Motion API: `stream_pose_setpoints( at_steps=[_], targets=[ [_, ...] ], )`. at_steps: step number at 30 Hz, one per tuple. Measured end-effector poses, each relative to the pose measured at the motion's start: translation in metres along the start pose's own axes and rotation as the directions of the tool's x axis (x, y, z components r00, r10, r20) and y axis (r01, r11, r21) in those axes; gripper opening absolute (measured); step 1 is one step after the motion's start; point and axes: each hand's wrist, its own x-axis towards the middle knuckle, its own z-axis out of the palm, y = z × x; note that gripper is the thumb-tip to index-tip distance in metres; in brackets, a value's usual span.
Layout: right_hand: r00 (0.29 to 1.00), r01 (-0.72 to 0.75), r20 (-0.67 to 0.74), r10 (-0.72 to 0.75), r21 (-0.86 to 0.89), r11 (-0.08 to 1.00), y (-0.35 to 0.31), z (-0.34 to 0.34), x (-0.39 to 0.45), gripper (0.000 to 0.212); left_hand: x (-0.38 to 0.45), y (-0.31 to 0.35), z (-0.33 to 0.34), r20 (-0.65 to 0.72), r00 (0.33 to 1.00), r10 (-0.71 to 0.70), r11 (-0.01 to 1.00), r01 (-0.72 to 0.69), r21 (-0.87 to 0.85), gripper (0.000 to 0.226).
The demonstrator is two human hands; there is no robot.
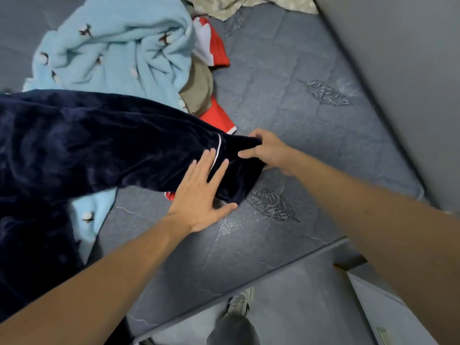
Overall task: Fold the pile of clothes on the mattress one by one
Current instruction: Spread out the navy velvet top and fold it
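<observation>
A dark navy velvet garment (99,145) with thin white piping lies stretched across the grey mattress (286,70) from the left edge toward the middle. My left hand (201,192) presses flat on its end, fingers straight and spread. My right hand (266,150) grips the same end of the garment from the right, fingers curled into the cloth. Behind it lies the pile: a light blue fleece with small printed figures (119,46), a red and white piece (211,43), and an olive piece (199,90).
A pale patterned cloth (249,3) lies at the far end of the mattress. A grey wall (398,70) runs along the right side. The mattress edge is near me, with my shoe (239,305) on the floor below and a white cabinet (385,314) at lower right.
</observation>
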Motion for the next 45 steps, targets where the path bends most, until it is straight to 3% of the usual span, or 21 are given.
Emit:
stream_pose_setpoints(
  at_steps=[3, 5, 8, 14, 17, 19, 21, 23, 25, 28, 30, 33, 36, 38, 39, 41, 43, 44, 45],
  targets=[
    [0.999, -0.036, -0.01, 0.04, 0.241, 0.97, 0.004, -0.004, -0.007, 0.024, 0.002, 0.028, 0.005, 0.027, 0.998, -0.063, 0.997, 0.064, -0.036, 0.125],
    [0.999, -0.045, 0.002, 0.048, 0.373, 0.927, 0.005, -0.004, -0.01, 0.027, 0.007, 0.043, 0.004, 0.011, 0.989, -0.148, 0.988, 0.149, -0.044, 0.127],
    [0.996, -0.047, 0.09, 0.004, 0.478, 0.877, 0.0, 0.001, -0.018, 0.034, 0.01, 0.049, -0.004, -0.1, 0.959, -0.266, 0.952, 0.244, -0.187, 0.1],
    [0.947, -0.058, 0.281, -0.154, 0.625, 0.779, -0.031, -0.001, -0.042, 0.052, -0.003, 0.034, -0.027, -0.219, 0.882, -0.416, 0.782, 0.224, -0.581, 0.061],
    [0.934, 0.035, 0.298, -0.195, 0.467, 0.883, -0.054, 0.006, -0.048, 0.077, -0.016, 0.017, -0.044, -0.199, 0.835, -0.514, 0.672, 0.247, -0.698, 0.038],
    [0.959, 0.173, 0.191, -0.208, 0.187, 0.967, -0.074, 0.021, -0.048, 0.083, -0.027, 0.004, -0.052, -0.197, 0.83, -0.523, 0.627, 0.218, -0.748, 0.031],
    [0.943, 0.328, 0.127, -0.309, -0.177, 0.928, -0.094, 0.037, -0.046, 0.068, -0.04, -0.008, -0.061, -0.2, 0.831, -0.519, 0.593, 0.181, -0.785, 0.028],
    [0.909, 0.412, 0.147, -0.389, -0.448, 0.793, -0.111, 0.05, -0.04, 0.042, -0.052, -0.019, -0.071, -0.205, 0.825, -0.526, 0.549, 0.146, -0.823, 0.024],
    [0.89, 0.451, 0.168, -0.424, -0.462, 0.764, -0.128, 0.068, -0.035, 0.013, -0.066, -0.033, -0.081, -0.203, 0.806, -0.555, 0.476, 0.108, -0.873, 0.023],
    [0.848, 0.524, 0.172, -0.501, -0.408, 0.747, -0.156, 0.103, -0.03, 0.011, -0.087, -0.055, -0.095, -0.114, 0.806, -0.581, 0.213, 0.015, -0.977, 0.039],
    [0.807, 0.581, 0.202, -0.554, -0.436, 0.687, -0.173, 0.127, -0.028, 0.02, -0.095, -0.068, -0.104, -0.063, 0.785, -0.616, 0.12, 0.014, -0.993, 0.066],
    [0.73, 0.655, 0.23, -0.643, -0.501, 0.565, -0.197, 0.17, -0.024, 0.023, -0.098, -0.096, -0.119, -0.007, 0.668, -0.744, 0.154, 0.16, -0.975, 0.071],
    [0.642, 0.729, 0.304, -0.704, -0.527, 0.437, -0.221, 0.212, -0.022, 0.013, -0.109, -0.13, -0.127, -0.065, 0.545, -0.836, 0.226, 0.235, -0.945, 0.032],
    [0.577, 0.747, 0.314, -0.754, -0.576, 0.332, -0.234, 0.234, -0.015, 0.009, -0.119, -0.155, -0.133, -0.103, 0.496, -0.862, 0.247, 0.233, -0.941, 0.019],
    [0.555, 0.727, 0.309, -0.772, -0.631, 0.271, -0.24, 0.244, -0.009, 0.017, -0.123, -0.167, -0.136, -0.112, 0.495, -0.862, 0.268, 0.255, -0.929, 0.021],
    [0.599, 0.619, 0.294, -0.745, -0.761, 0.197, -0.245, 0.259, 0.003, 0.033, -0.126, -0.186, -0.139, -0.105, 0.517, -0.849, 0.346, 0.396, -0.851, 0.039],
    [0.639, 0.466, 0.258, -0.724, -0.879, 0.098, -0.241, 0.265, 0.011, 0.044, -0.128, -0.2, -0.138, -0.293, 0.55, -0.782, 0.608, 0.572, -0.55, 0.065],
    [0.623, 0.396, 0.235, -0.746, -0.917, 0.042, -0.236, 0.266, 0.014, 0.046, -0.13, -0.204, -0.136, -0.428, 0.609, -0.668, 0.744, 0.57, -0.349, 0.074],
    [0.588, 0.343, 0.213, -0.78, -0.939, 0.001, -0.231, 0.266, 0.015, 0.044, -0.131, -0.204, -0.134, -0.521, 0.694, -0.497, 0.861, 0.472, -0.191, 0.077]
  ],
)
